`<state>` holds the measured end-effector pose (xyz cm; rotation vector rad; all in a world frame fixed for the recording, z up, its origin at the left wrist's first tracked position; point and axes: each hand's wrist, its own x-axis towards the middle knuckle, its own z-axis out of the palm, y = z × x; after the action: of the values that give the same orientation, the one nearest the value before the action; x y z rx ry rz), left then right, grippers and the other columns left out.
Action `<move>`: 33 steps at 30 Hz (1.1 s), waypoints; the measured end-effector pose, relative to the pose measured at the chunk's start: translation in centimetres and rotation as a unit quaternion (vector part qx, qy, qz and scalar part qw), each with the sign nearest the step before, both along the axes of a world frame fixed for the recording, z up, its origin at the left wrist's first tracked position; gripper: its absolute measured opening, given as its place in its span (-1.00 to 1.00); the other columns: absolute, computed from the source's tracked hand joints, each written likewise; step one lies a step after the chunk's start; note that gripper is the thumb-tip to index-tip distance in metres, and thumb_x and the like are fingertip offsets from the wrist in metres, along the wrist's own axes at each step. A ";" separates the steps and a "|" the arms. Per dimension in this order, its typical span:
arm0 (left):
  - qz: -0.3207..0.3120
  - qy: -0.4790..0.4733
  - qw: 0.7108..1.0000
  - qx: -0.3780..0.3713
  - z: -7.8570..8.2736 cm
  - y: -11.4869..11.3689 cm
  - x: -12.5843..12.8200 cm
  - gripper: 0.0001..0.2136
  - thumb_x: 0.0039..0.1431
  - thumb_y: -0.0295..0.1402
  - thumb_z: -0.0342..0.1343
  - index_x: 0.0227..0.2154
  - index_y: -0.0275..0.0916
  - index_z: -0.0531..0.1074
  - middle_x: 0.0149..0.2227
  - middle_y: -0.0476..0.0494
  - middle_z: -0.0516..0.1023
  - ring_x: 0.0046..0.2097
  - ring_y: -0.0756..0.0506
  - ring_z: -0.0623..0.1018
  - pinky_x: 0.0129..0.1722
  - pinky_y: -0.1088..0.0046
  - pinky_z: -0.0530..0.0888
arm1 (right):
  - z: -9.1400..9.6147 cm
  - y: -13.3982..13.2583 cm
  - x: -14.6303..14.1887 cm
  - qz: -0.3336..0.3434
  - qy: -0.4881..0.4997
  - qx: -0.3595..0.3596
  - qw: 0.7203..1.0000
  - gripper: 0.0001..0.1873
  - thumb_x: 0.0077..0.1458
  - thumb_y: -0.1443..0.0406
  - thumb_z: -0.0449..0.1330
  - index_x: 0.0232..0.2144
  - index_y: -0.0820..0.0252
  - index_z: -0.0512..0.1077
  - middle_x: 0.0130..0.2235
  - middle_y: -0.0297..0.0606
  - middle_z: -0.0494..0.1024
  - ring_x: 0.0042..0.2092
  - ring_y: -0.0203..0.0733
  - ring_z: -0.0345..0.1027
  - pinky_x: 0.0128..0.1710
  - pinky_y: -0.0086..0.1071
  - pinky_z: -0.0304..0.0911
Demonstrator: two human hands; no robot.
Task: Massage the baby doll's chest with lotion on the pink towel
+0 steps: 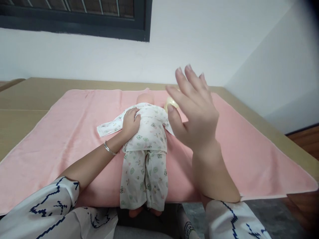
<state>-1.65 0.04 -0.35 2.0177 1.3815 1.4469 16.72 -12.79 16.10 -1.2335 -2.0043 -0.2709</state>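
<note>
A baby doll (152, 129) in a white printed top and trousers lies lengthwise on a pink cloth (82, 132). Its bare head (145, 98) points to the wall, its feet stick out over the near edge, and no face shows. My left hand (131, 123) lies flat on the left of the doll's upper body, fingers out and thumb apart. Raised above the doll's right side is my right hand (195, 111), open and holding nothing, with its fingers slightly spread. Behind its thumb, a pale yellow rounded thing (170, 103) is partly hidden; I cannot make out its kind.
The cloth covers much of a light wooden table (37, 91), which stands against a white wall (104, 59). A dark-framed window (147, 23) is at the upper left. Below the near edge, a leg with a patterned sock (188, 228) shows.
</note>
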 end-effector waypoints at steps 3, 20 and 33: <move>-0.014 -0.038 0.999 0.006 2.0 -1.2 0.9 -0.72 0.26 -0.31 -0.01 -0.06 -0.19 0.52 0.08 -0.21 0.56 0.21 -0.25 0.44 0.31 0.03 0.30 | 0.5 2.4 2.9 -0.034 0.021 0.016 0.999 -0.48 0.39 0.13 -0.23 0.28 -0.08 0.24 0.41 -0.38 0.13 0.44 0.35 -0.24 0.29 0.53 -0.28; -0.304 -0.285 0.863 -0.285 9.5 6.6 10.9 -0.26 0.37 -0.19 -0.63 0.01 -0.31 0.51 0.00 -0.44 0.59 0.15 -0.21 0.55 0.11 0.11 0.53 | -7.6 13.4 8.8 -0.044 0.062 -0.157 0.985 -0.19 0.17 0.38 -0.09 0.44 0.26 -0.18 0.48 -0.10 -0.17 0.49 -0.02 -0.40 0.43 0.17 -0.34; -0.368 -0.491 0.638 -0.465 11.1 3.4 8.4 -0.27 0.33 0.03 -0.41 0.39 -0.38 0.01 0.37 -0.36 0.23 0.36 -0.14 0.30 0.26 0.28 0.36 | -7.9 13.1 6.6 -0.179 0.001 -0.127 0.976 -0.31 0.03 0.43 -0.01 0.26 0.22 0.24 0.30 -0.05 0.33 0.11 0.22 0.32 0.07 0.11 0.31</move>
<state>6.72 3.48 10.80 0.6504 0.4407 0.8191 23.36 0.35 8.23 -1.7584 -1.8465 -0.1890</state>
